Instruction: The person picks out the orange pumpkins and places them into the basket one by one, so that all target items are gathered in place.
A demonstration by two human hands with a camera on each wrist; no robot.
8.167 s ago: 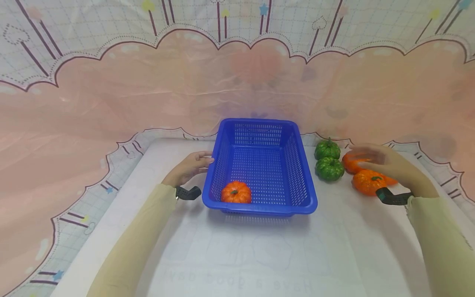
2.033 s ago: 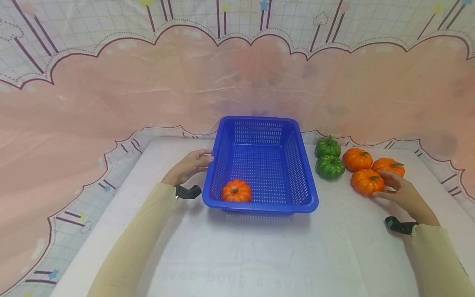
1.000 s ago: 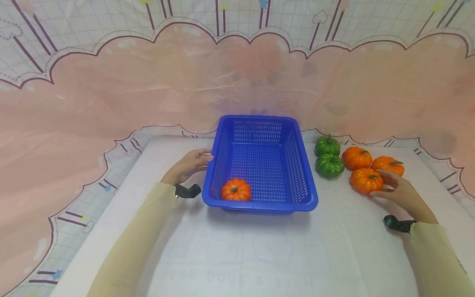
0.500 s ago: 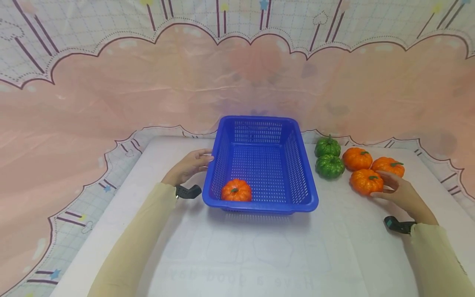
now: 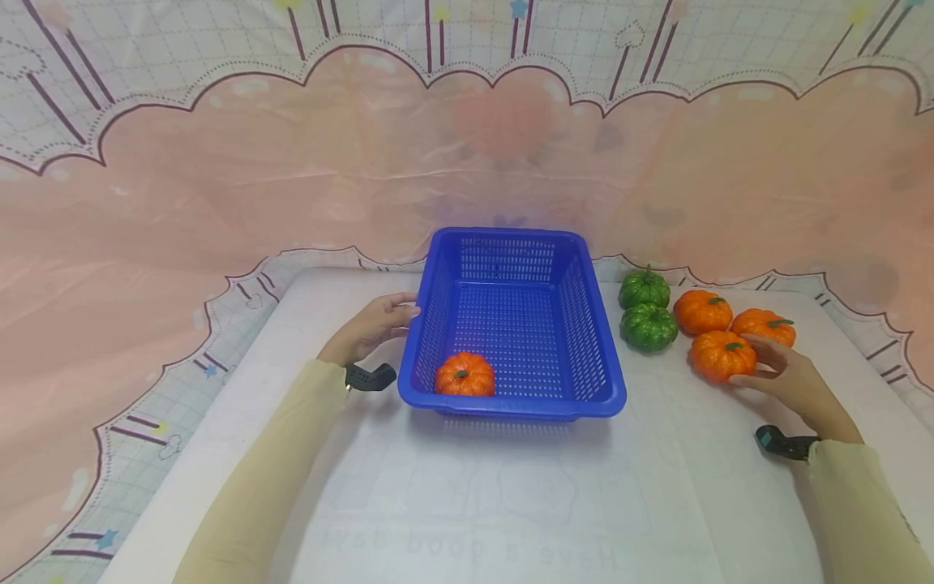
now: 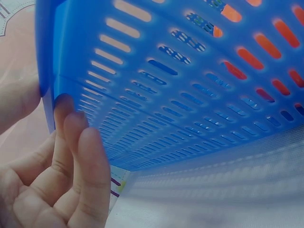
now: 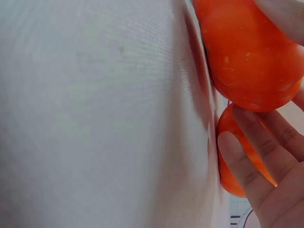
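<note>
My left hand [image 5: 372,328] holds the left rim of a blue plastic basket [image 5: 511,408], thumb on the rim and fingers against the outer wall in the left wrist view. One orange pumpkin [image 5: 464,375] sits in the basket's near left corner. On the right, my right hand [image 5: 791,385] grips the nearest orange pumpkin [image 5: 722,357] from its right side. Its thumb [image 7: 289,16] and fingers [image 7: 251,175] lie around that pumpkin in the right wrist view. Two more orange pumpkins, a back one [image 5: 702,312] and a right one [image 5: 762,326], stand close behind it.
Two green pumpkins, a rear one [image 5: 644,289] and a front one [image 5: 649,328], stand between the basket and the orange group. A white cloth [image 5: 467,495] covers the table. A patterned curtain [image 5: 467,162] hangs behind.
Since the oldest frame, my right hand has come from above the back orange pumpkins to the nearest one, at their front. Over the last second both hands stay nearly still. The left hand keeps its place.
</note>
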